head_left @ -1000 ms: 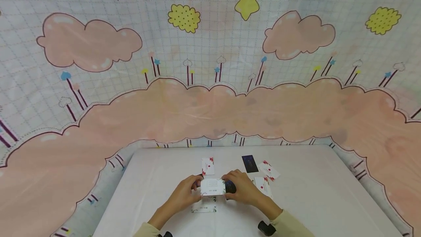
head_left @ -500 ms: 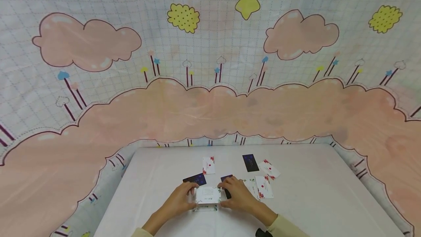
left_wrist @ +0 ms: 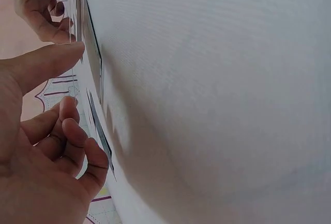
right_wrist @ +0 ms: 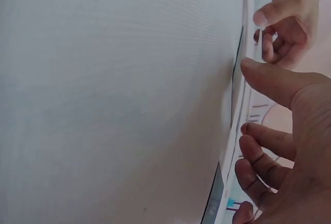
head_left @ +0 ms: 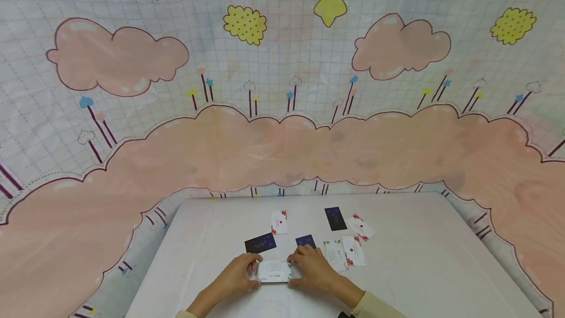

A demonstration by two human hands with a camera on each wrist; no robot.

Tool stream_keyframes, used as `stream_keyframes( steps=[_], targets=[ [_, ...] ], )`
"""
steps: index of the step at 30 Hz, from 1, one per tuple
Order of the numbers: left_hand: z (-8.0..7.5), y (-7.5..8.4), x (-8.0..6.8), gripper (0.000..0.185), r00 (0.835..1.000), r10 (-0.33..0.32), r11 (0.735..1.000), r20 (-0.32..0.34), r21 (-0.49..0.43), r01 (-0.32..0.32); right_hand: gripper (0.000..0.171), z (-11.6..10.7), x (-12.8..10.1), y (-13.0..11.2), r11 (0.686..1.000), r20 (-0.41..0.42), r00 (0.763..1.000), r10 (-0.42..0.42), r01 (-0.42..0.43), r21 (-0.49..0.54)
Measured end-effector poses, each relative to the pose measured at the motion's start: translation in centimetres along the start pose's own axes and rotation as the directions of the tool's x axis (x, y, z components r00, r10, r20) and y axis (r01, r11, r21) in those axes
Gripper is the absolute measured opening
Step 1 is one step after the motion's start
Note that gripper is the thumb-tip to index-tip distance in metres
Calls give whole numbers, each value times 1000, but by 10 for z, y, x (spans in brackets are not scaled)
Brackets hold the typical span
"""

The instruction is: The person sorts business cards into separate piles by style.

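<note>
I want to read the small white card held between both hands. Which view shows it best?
The head view: the small white card lies face-up between left hand and right hand. Both wrist views show it only edge-on.

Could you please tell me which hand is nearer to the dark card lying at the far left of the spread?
The left hand. It sits just below the dark card, holding the left end of the white card. The right hand is farther off, at that card's right end.

White table [head_left: 441,259], pastel cloud-print backdrop [head_left: 282,141]
</note>
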State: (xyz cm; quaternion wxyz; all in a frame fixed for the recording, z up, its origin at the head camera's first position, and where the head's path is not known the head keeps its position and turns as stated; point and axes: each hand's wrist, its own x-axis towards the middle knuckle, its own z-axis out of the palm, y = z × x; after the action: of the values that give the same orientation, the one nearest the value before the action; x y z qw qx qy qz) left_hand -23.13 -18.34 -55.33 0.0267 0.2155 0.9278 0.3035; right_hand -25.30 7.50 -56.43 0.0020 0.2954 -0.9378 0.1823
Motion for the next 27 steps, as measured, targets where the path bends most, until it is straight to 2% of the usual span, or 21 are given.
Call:
stream_keyframes(
  steps=[12,22,27],
  targets=[
    [8,-9,-2,52,1000,-4,1000,8,0,4,54,9,4,-1,1000,17,1000,15,-15,-8],
    [8,-9,-1,62,997,-49,999,59,3,48,54,11,5,1,1000,37,999,24,-24,-2],
    [9,-8,0,60,997,-64,998,52,4,64,54,10,3,1,1000,41,999,23,-23,-4]
  ],
)
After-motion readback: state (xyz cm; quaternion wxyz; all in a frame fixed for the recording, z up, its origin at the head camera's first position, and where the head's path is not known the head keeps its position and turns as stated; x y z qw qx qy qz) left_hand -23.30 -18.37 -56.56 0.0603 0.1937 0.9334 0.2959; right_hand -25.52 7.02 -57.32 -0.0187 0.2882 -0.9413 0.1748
